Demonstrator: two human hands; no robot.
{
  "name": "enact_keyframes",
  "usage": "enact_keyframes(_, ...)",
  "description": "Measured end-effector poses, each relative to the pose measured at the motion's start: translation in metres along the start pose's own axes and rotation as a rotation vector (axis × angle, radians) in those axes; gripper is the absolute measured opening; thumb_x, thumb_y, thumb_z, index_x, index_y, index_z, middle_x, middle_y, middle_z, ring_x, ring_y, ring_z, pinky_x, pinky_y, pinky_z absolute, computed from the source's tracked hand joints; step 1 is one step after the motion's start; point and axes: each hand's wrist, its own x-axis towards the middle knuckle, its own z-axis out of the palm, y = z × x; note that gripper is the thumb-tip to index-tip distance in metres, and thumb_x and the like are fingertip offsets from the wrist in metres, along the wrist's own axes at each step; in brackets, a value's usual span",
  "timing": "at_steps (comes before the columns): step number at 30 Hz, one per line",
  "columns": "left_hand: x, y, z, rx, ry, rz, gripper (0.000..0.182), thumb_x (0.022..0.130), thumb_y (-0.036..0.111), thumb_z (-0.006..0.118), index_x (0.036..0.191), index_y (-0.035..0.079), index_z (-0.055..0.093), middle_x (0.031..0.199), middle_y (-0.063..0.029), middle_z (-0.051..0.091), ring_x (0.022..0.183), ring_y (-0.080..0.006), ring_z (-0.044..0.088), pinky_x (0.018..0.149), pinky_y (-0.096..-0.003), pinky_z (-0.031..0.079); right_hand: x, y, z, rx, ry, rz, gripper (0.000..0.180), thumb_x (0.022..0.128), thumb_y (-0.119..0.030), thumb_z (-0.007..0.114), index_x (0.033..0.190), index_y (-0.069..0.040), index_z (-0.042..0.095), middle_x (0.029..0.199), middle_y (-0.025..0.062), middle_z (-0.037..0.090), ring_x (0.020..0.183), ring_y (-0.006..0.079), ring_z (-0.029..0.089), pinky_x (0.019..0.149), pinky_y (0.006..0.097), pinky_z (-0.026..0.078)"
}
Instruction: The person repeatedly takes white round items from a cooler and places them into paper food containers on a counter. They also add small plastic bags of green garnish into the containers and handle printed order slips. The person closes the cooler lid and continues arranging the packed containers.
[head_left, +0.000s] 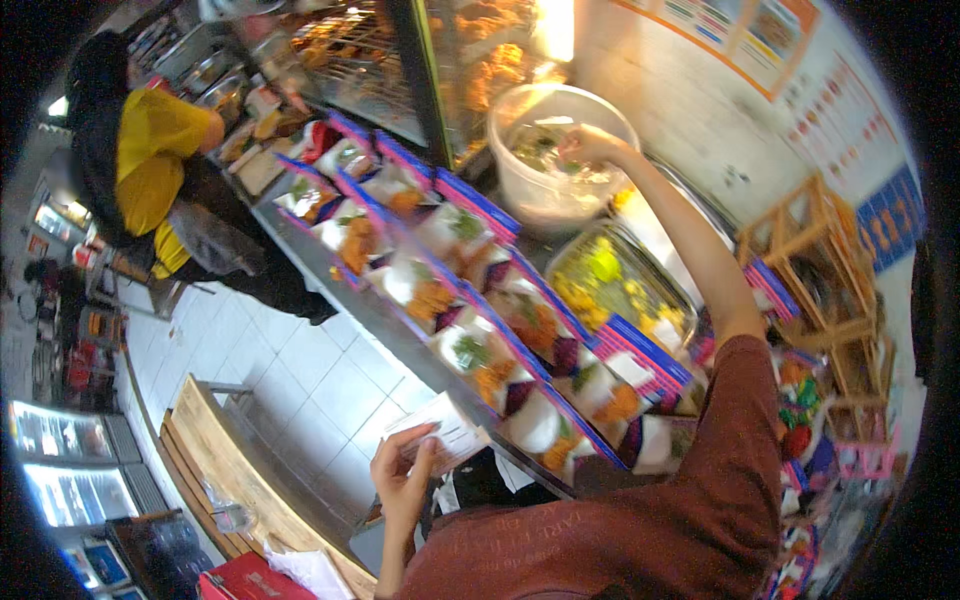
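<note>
My left hand (405, 465) pinches a white card or paper (439, 431) that bears writing, beside the counter's front edge. My right hand (589, 146) reaches into a large clear plastic tub (517, 180) with green leafy bits inside; the fingertips touch something green, but whether they grip it I cannot tell. Rows of open meal boxes (469, 292) with blue and pink edges stand along the counter. They hold white rice, fried chicken (431, 300), green herbs (471, 352) and something purple. Right of the boxes lies a tray (679, 281) of yellow pieces with a lime-green item.
A lit glass cabinet of fried food (491, 67) stands behind the tub. A wooden rack (817, 255) is by the wall at right. A person (157, 172) in yellow and black stands at the counter's far left end. A wooden bench or table (240, 457) is behind the aisle.
</note>
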Motion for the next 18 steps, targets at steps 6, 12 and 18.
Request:
enact_keyframes(6, 0.034, -0.024, -0.088, 0.069, 0.518, -0.027, 0.013, 0.082, 0.007, 0.059, 0.093, -0.001, 0.06, 0.087, -0.0051, 0.059, 0.078, -0.0095, 0.054, 0.068, -0.0208, 0.043, 0.095, -0.026, 0.06, -0.393, -0.416, 0.335, 0.038, 0.07, -0.027, 0.065, 0.101, -0.008, 0.059, 0.089, 0.0136, 0.06, 0.063, 0.0212, 0.06, 0.05, 0.0282, 0.051)
enact_keyframes(12, 0.074, -0.019, -0.1, 0.068, 0.469, -0.02, 0.013, 0.083, 0.008, 0.058, 0.093, 0.0, 0.061, 0.086, -0.0047, 0.06, 0.076, -0.0081, 0.053, 0.066, -0.0198, 0.04, 0.082, -0.038, 0.028, 0.132, -0.2, 0.4, 0.062, 0.061, -0.018, 0.075, 0.117, -0.009, 0.051, 0.089, 0.0144, 0.06, 0.069, 0.0274, 0.063, 0.046, 0.0404, 0.055)
enact_keyframes(18, 0.135, 0.011, -0.056, 0.094, 0.038, 0.14, 0.023, 0.088, 0.011, 0.049, 0.106, 0.001, 0.059, 0.099, -0.008, 0.058, 0.087, -0.0109, 0.052, 0.073, -0.0219, 0.04, 0.026, -0.022, -0.032, 0.664, 0.124, 0.237, 0.046, 0.073, -0.012, 0.066, 0.117, -0.009, 0.051, 0.103, 0.0073, 0.057, 0.09, 0.0163, 0.057, 0.062, 0.0312, 0.056)
